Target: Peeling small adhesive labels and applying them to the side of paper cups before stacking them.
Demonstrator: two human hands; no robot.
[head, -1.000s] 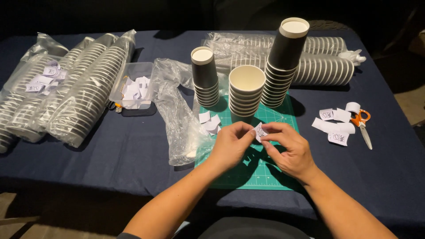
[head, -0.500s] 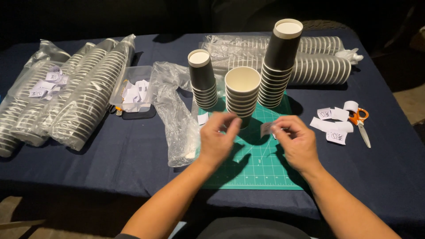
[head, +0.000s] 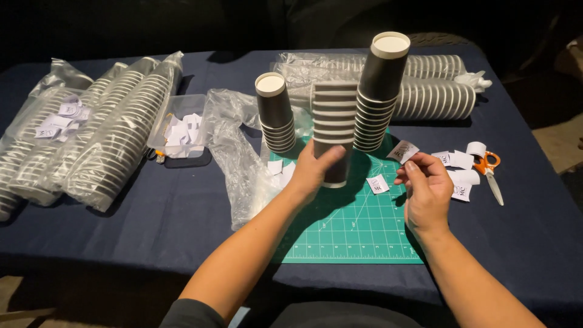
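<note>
My left hand [head: 316, 169] grips the bottom of a stack of dark paper cups [head: 334, 124] standing on the green cutting mat [head: 352, 225]. My right hand [head: 425, 185] pinches a small white sticker [head: 402, 150] between thumb and fingers, just right of that stack. Another sticker [head: 378, 183] lies on the mat between my hands. Two upside-down cup stacks stand behind: a short one [head: 274, 112] on the left and a tall one [head: 379, 91] on the right.
Bagged sleeves of cups [head: 91, 140] lie at the left and more [head: 425, 85] at the back right. A clear tray of stickers [head: 182, 129], crumpled plastic wrap [head: 240, 158], loose stickers [head: 458, 167] and orange scissors [head: 489, 170] sit on the dark blue tablecloth.
My left hand left the sticker and moved up to grasp the middle cup stack. My right hand kept the sticker and lifted it to the right.
</note>
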